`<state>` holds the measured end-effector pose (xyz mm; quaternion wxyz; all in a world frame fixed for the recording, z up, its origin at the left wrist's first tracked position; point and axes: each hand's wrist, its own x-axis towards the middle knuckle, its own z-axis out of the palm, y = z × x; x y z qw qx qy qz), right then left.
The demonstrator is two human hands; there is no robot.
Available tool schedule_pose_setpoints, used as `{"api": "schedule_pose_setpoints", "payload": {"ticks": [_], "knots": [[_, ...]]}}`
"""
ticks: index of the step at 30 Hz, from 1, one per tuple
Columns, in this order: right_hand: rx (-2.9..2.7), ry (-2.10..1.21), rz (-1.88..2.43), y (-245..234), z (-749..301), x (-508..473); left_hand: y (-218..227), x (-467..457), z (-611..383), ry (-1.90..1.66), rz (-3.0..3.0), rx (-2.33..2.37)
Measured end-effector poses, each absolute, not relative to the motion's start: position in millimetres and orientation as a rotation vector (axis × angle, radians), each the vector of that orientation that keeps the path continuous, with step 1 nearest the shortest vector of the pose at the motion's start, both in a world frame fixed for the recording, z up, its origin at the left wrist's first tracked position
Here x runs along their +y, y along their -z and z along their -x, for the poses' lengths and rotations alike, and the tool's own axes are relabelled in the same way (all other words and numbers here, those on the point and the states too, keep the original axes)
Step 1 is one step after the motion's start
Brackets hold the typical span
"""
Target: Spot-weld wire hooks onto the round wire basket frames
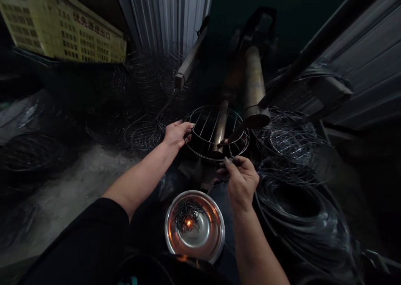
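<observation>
A round wire grate (205,123) with parallel bars is held out in front of me, around the end of a metal bar (222,122). My left hand (177,134) grips its left rim between thumb and fingers. Just below the near rim, my right hand (242,177) is closed in a pinch; what sits between its fingertips is too small and dark to make out. Beneath the hands stands a shiny metal bowl (206,243) with a heap of short dark metal pieces (188,214) in it. An orange light glints in the bowl.
A thick metal cylinder (255,80) and a slanting dark pole (313,47) reach in at the upper right. Wire coils (300,230) and wire grates (288,145) lie at right; more grates (142,134) lie at left. A yellow crate (69,26) stands upper left.
</observation>
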<state>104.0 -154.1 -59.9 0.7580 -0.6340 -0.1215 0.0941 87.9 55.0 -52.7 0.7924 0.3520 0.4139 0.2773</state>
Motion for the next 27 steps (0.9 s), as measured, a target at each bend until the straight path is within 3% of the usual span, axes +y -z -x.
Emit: {"api": "schedule_pose_setpoints", "payload": {"ticks": [6,11,16,27], "knots": [[-0.409,-0.016,1.350,60,-99,-136,45,45,-79,-0.655,-0.720,0.910],[-0.335,-0.261,1.652,62,-107,-141,41,34,-73,-0.713,-0.795,0.814],[-0.287,-0.429,1.653,52,-112,-145,45,29,-71,-0.725,-0.791,0.790],[-0.191,-0.207,1.512,58,-118,-126,39,28,-78,-0.709,-0.801,0.780]]}}
